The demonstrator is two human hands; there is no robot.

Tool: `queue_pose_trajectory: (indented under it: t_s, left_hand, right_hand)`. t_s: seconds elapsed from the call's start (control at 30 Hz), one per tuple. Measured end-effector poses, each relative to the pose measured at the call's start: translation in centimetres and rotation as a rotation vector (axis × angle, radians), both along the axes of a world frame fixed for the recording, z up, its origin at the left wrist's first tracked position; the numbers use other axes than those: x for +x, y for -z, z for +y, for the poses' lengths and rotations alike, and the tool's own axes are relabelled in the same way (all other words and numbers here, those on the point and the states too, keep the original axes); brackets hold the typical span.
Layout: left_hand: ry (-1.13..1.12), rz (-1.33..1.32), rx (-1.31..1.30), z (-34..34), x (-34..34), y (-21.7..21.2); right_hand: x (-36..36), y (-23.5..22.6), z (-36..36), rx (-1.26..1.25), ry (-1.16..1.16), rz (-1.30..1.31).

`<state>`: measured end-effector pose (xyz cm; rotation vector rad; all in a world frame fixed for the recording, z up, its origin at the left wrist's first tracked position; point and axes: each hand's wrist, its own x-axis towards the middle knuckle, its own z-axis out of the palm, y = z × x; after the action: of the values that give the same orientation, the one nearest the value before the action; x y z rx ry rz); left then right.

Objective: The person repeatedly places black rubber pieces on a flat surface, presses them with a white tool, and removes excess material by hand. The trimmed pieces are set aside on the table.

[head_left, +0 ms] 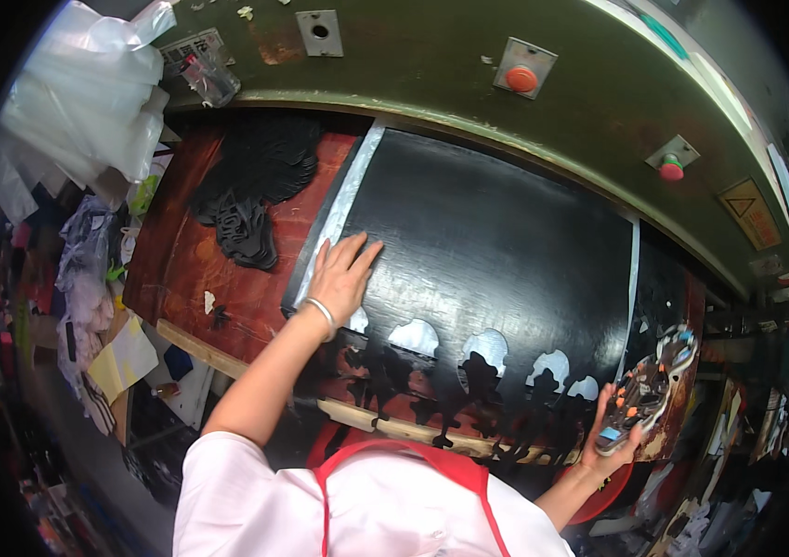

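My left hand (343, 277), with a bangle at its wrist, lies on the left part of a black sheet (496, 237), its fingers spread. Along the near side of that sheet runs a row of rounded cut-outs, with a pale surface showing through and ragged black strips hanging past the edge. At the right, my right hand (610, 438) grips a cutting die (643, 390), a metal-rimmed outline shape with orange and blue pads inside. The die is held tilted, just off the sheet's right end.
Stacked black cut pieces (260, 176) lie on the reddish board (181, 269) at left. A green machine beam (413, 56) spans the far side, carrying a red button (521, 79). Clear plastic bags (88, 93) hang at far left. Below my right hand is a red round container (601, 497).
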<state>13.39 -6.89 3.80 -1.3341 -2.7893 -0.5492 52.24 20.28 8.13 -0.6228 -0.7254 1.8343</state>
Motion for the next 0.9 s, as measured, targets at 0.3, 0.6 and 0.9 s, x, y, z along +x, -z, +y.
queue_pose_trajectory:
  t_s: [0.3,0.6,0.9]
  left_hand:
    - [-0.061,-0.032,0.23,-0.3,-0.3,2.1]
    - [-0.104,-0.203,0.307,0.9,-1.2,2.7]
    - [-0.11,-0.481,0.647,3.2,-7.4,1.9]
  right_hand:
    - [-21.4,-1.1,-8.5,0.396,-0.516,-0.399]
    - [-33.5,5.0,-15.9,1.165,-0.158,-1.125]
    - [-31.2,2.7,-2.9,0.838,-0.173,-0.946]
